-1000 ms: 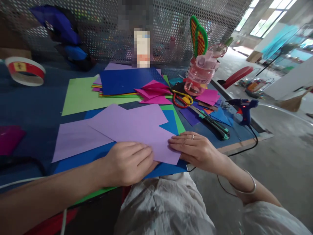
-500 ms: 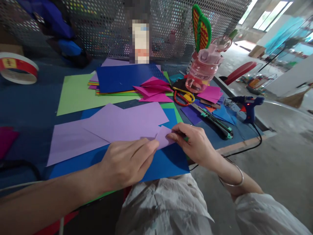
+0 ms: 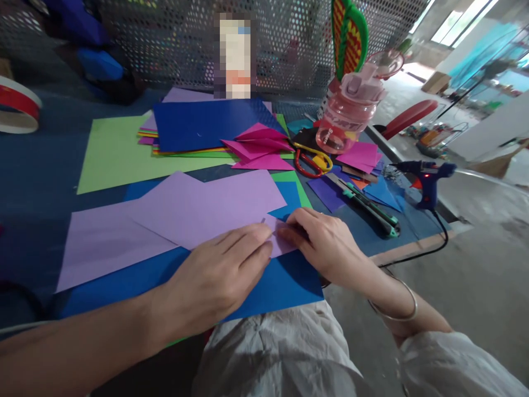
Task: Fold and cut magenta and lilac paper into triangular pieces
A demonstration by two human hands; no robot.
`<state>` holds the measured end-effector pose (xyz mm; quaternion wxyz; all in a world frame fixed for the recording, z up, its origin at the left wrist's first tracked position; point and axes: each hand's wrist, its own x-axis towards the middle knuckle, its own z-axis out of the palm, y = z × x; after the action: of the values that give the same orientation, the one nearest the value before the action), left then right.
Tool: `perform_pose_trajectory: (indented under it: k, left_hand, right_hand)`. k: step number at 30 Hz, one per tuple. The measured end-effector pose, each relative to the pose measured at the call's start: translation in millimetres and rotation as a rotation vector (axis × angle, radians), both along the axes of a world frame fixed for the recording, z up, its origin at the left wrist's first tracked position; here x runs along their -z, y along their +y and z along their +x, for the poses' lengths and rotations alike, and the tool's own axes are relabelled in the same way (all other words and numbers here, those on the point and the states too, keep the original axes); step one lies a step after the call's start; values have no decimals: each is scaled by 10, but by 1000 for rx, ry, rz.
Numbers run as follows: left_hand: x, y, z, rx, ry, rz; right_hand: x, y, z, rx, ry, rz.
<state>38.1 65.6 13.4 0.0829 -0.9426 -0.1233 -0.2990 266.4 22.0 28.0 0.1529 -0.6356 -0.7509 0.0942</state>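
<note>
A lavender sheet of paper [image 3: 206,201] lies over blue sheets [image 3: 289,278], and its right end narrows to a small folded part [image 3: 287,249] between my hands. My left hand [image 3: 227,270] has its fingers bent together on the lower right of the lavender paper, and they hide part of it. With thumb and fingers closed, my right hand [image 3: 326,240] pinches the small folded end. Both sets of fingertips are close together, just above the blue sheet.
A utility knife [image 3: 366,207], scissors [image 3: 303,162] and a pink bottle [image 3: 347,113] stand or lie to the right. Farther right is a glue gun [image 3: 427,184] with a cord. Folded magenta paper [image 3: 260,146] and a dark blue sheet [image 3: 206,127] lie behind. A tape roll [image 3: 19,105] is at far left.
My right hand's fingertips have moved left and closer to my left hand, covering more of the small lavender part. The view has shifted slightly.
</note>
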Motion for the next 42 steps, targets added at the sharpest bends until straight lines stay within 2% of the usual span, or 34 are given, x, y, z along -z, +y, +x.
perform_pose_trajectory:
  k: [3, 7, 12, 20, 25, 31, 42]
  left_hand:
    - [93, 19, -30, 114, 29, -128]
    - [160, 40, -61, 113, 19, -153]
    - [96, 53, -66, 87, 91, -100]
    - [101, 45, -55, 74, 48, -131]
    - [97, 39, 1, 68, -19, -85]
    - [47, 18, 2, -3, -25, -82]
    - [68, 40, 5, 2, -25, -97]
  right_hand:
    - [-12, 13, -12, 7, -36, -24]
    - [-25, 26, -46, 43, -71, -59]
    - [-17, 27, -62, 58, -74, -55]
    - [20, -39, -24, 99, -105, 71]
    - [-96, -27, -80, 65, -183, -31]
    - [-250, 40, -138, 7, -240, -124]
    - [-243, 187, -114, -15, -128, -158]
